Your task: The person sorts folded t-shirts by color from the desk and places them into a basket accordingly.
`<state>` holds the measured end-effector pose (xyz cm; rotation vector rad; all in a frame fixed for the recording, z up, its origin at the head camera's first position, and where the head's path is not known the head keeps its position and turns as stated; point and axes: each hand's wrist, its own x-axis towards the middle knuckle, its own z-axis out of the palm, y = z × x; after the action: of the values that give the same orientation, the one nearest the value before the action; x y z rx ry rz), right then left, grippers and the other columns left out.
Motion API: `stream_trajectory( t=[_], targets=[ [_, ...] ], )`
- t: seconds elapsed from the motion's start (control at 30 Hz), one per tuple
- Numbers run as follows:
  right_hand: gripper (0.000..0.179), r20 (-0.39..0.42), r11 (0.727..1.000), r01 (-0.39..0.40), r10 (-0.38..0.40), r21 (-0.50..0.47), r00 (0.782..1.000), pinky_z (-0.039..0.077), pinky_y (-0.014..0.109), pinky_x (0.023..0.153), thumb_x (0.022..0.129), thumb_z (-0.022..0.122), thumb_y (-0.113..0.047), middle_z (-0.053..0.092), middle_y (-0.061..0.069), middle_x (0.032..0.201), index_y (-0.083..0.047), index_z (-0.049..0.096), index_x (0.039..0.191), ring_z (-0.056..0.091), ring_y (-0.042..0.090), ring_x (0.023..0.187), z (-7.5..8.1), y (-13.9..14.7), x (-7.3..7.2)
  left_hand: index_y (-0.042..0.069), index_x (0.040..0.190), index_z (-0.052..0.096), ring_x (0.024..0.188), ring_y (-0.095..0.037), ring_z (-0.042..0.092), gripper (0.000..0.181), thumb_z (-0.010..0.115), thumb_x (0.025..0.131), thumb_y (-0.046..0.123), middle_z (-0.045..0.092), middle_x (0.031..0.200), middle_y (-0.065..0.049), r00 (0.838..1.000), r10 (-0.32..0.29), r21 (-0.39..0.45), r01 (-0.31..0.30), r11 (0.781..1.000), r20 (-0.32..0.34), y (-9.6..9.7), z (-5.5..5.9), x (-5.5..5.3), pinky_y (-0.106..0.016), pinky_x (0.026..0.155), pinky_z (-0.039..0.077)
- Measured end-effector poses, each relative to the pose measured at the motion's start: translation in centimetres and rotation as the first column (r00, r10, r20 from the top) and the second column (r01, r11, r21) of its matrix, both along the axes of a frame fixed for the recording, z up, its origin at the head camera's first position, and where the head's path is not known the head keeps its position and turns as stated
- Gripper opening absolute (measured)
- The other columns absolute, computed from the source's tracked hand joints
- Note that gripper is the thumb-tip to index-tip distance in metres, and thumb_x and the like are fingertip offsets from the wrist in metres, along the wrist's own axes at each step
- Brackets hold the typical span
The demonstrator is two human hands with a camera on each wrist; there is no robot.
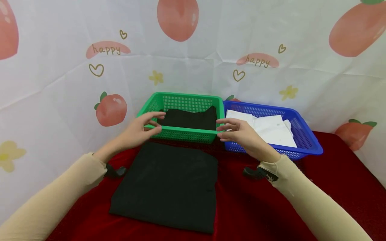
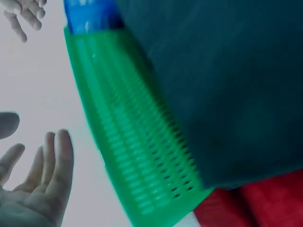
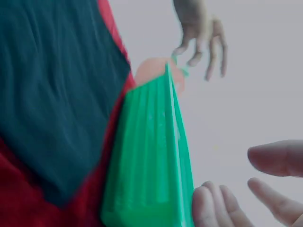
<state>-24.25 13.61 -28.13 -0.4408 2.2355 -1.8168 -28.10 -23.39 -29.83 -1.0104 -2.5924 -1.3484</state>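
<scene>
A folded black cloth [image 1: 169,185] lies flat in front of a green plastic basket [image 1: 187,135], which holds more black cloth [image 1: 190,119]. My left hand [image 1: 140,130] is raised over the basket's left front corner, fingers extended and loosely bent, holding nothing. At the other end, my right hand [image 1: 244,135] hovers where the green basket meets a blue one, likewise with nothing between thumb and fingers. In the left wrist view, the left hand [image 2: 42,189] shows relaxed fingers beside the green basket [image 2: 123,137]. The right wrist view has the right hand's fingers [image 3: 281,201] spread apart.
The blue basket [image 1: 312,144] adjoins the green one on the right and contains folded white cloth [image 1: 271,130]. A red cloth [image 1: 247,214] covers the table. Behind the baskets hangs a white curtain [image 1: 193,73] printed with fruit, hearts and flowers.
</scene>
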Motion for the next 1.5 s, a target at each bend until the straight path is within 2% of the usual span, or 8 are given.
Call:
stream_trajectory(
  t=[0.1,0.23,0.33,0.43,0.77,1.03,1.27,1.5],
  targets=[
    [0.050,0.061,0.999,-0.019,0.022,-0.037,0.998,0.049,0.042,0.094,0.096,0.061,-0.003,0.055,0.023,0.126,-0.001,0.045,0.144,0.058,0.033,0.114,-1.0,0.4,2.3,0.017,0.148,0.043,0.109,-0.024,0.060,0.054,0.064,0.098,0.017,0.051,0.139,-0.008,0.989,-0.089,-0.020,0.092,0.996,0.119,-0.8,-1.3,2.1,-0.038,0.086,0.053],
    [0.050,0.138,0.994,-0.041,0.055,-0.106,0.989,0.048,0.042,0.095,0.098,0.057,-0.001,0.056,0.026,0.124,0.003,0.042,0.145,0.057,0.038,0.115,-2.7,0.6,4.6,0.016,0.150,0.039,0.112,-0.036,0.059,0.058,0.064,0.098,0.016,0.054,0.136,-0.015,0.943,-0.184,-0.005,0.193,0.981,0.279,-2.3,-3.1,3.8,-0.037,0.086,0.053],
    [0.049,0.188,0.988,-0.040,0.068,-0.148,0.980,0.048,0.042,0.095,0.098,0.055,0.000,0.055,0.030,0.124,0.005,0.041,0.145,0.057,0.040,0.114,-4.0,0.7,5.6,0.019,0.150,0.039,0.115,-0.041,0.057,0.059,0.064,0.098,0.015,0.054,0.137,-0.019,0.901,-0.217,0.028,0.223,0.975,0.375,-3.5,-4.1,4.4,-0.040,0.087,0.053],
    [0.049,0.233,0.987,-0.037,0.074,-0.159,0.970,0.047,0.043,0.096,0.098,0.054,0.001,0.054,0.032,0.125,0.006,0.040,0.145,0.058,0.038,0.112,-5.3,0.9,6.2,0.019,0.150,0.040,0.116,-0.039,0.057,0.058,0.065,0.097,0.015,0.054,0.136,-0.021,0.882,-0.214,0.037,0.219,0.975,0.421,-4.5,-4.9,4.7,-0.041,0.087,0.053],
    [0.050,0.353,0.981,-0.103,0.157,-0.167,0.922,0.048,0.043,0.095,0.099,0.051,0.001,0.057,0.030,0.119,0.008,0.036,0.146,0.060,0.037,0.108,-8.0,1.5,7.0,0.004,0.151,0.035,0.109,-0.039,0.059,0.061,0.063,0.097,0.011,0.056,0.129,-0.025,0.899,-0.178,-0.001,0.195,0.981,0.401,-7.7,-6.4,5.0,-0.041,0.084,0.054],
    [0.052,0.388,0.973,-0.127,0.195,-0.195,0.901,0.047,0.044,0.096,0.098,0.055,-0.001,0.056,0.027,0.116,0.006,0.038,0.146,0.060,0.035,0.109,-9.2,0.7,7.2,0.002,0.148,0.039,0.110,-0.035,0.060,0.058,0.064,0.097,0.015,0.049,0.131,-0.026,0.924,-0.039,-0.075,0.073,0.995,0.380,-8.5,-7.2,5.1,-0.036,0.080,0.055],
    [0.054,0.330,0.973,-0.167,0.212,-0.159,0.920,0.048,0.043,0.095,0.096,0.064,-0.009,0.041,0.024,0.138,-0.002,0.044,0.146,0.055,0.033,0.111,-9.2,-0.4,7.0,0.004,0.147,0.043,0.121,-0.040,0.050,0.057,0.064,0.097,0.021,0.044,0.141,-0.026,0.911,0.009,-0.144,0.055,0.988,0.411,-8.8,-7.4,5.1,-0.036,0.083,0.054],
    [0.052,0.356,0.972,-0.185,0.225,-0.144,0.907,0.048,0.040,0.093,0.095,0.065,-0.010,0.049,0.021,0.135,-0.004,0.048,0.144,0.056,0.031,0.113,-9.3,-1.6,6.8,0.007,0.143,0.050,0.116,-0.037,0.051,0.051,0.065,0.097,0.024,0.054,0.132,-0.019,0.874,0.013,-0.142,0.064,0.988,0.485,-8.9,-7.1,4.7,-0.038,0.082,0.053]
  ],
)
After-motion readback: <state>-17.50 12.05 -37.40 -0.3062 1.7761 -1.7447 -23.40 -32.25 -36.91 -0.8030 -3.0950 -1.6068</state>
